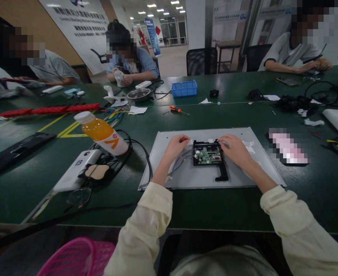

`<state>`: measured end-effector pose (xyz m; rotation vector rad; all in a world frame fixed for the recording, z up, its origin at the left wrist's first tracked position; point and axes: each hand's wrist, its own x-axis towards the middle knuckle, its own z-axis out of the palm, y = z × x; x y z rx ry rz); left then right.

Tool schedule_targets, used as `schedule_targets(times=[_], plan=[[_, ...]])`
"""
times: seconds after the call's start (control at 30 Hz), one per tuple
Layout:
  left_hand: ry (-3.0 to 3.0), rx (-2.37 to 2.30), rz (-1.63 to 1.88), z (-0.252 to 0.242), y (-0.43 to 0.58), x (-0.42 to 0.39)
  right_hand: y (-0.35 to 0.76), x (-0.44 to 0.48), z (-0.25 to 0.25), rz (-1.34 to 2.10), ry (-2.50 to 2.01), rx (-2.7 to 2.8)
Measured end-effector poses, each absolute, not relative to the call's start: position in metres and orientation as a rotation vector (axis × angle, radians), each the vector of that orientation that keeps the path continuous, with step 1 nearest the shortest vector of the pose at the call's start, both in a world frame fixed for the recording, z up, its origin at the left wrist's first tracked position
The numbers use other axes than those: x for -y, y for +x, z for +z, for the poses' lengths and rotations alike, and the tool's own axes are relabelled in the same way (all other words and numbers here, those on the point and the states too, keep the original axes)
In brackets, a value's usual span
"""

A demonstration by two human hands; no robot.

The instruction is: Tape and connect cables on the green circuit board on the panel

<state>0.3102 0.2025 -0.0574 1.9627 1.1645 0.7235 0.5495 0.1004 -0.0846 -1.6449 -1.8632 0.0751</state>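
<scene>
Free passage nearside of the panel — bottle obstructs the left.

"13" on white device (could be "B")

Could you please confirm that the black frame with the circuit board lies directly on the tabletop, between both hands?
Not the tabletop: the head view shows the black frame with its circuit board lying on a grey panel, between left hand and right hand.

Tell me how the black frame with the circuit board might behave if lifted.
The black frame looks like moulded plastic, probably stiff and light. Its exposed circuit board seems fragile. Thin wires at its left may trail or snag.
</scene>
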Motion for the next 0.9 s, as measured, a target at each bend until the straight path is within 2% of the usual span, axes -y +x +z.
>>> schedule_targets(times=[0.9], plan=[[2.202, -1.246, 0.671, -0.072, 0.318, -0.198, 0.552, -0.099, -0.081, 0.043, -1.633, 1.832]])
